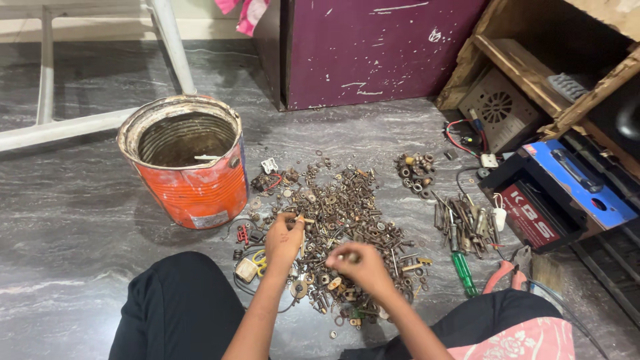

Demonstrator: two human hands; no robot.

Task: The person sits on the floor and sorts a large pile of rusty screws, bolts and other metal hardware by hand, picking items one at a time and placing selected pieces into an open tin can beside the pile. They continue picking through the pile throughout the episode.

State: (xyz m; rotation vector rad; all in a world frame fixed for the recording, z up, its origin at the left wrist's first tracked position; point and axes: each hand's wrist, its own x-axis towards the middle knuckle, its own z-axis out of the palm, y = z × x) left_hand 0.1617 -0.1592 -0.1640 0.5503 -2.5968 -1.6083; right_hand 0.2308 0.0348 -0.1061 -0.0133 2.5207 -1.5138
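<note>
**Two hands work a heap of rusty hardware on a grey floor**

A seated person's left hand pinches a small rusty piece at the near-left edge of the pile of nuts and bolts, fingers drawn together. The right hand, fingertips closed on a small round part, hovers over the pile's near side, just right of the left. The pile spreads away from both hands; the orange tin can stands to the left, closer to the left hand
</note>
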